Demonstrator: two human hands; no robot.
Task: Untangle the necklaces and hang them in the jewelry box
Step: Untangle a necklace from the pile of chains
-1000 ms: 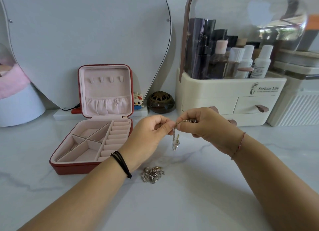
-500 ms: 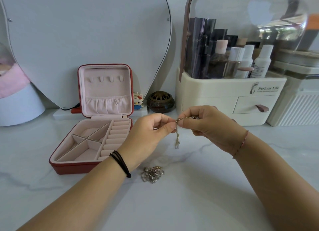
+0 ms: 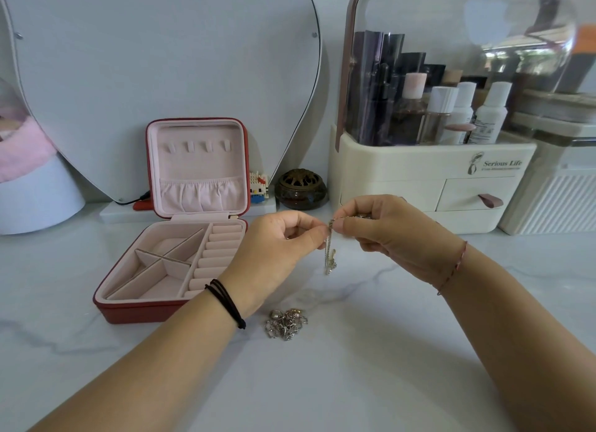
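Observation:
A thin silver necklace chain [image 3: 329,254] hangs in the air between my two hands, above the marble top. My left hand [image 3: 277,247] pinches it from the left with thumb and forefinger. From the right, my right hand [image 3: 387,231] pinches the same spot, with more chain bunched in its fingers. A tangled heap of silver necklaces [image 3: 285,323] lies on the marble just below my left wrist. The red jewelry box [image 3: 129,312] stands open at the left, its pink lid upright with a row of small hooks [image 3: 196,146] and a gathered pocket.
A cream cosmetics organiser [image 3: 403,173] with bottles and drawers stands right behind my hands. A dark round incense pot [image 3: 301,189] and a small block figure [image 3: 258,186] sit beside the box lid. A large heart-shaped mirror [image 3: 161,60] leans at the back. A white ribbed box [image 3: 554,206] is at far right.
Both hands have stayed pinched together on the chain and risen slightly. The hanging end of the chain has swung and shifted a little. The heap on the marble has not moved.

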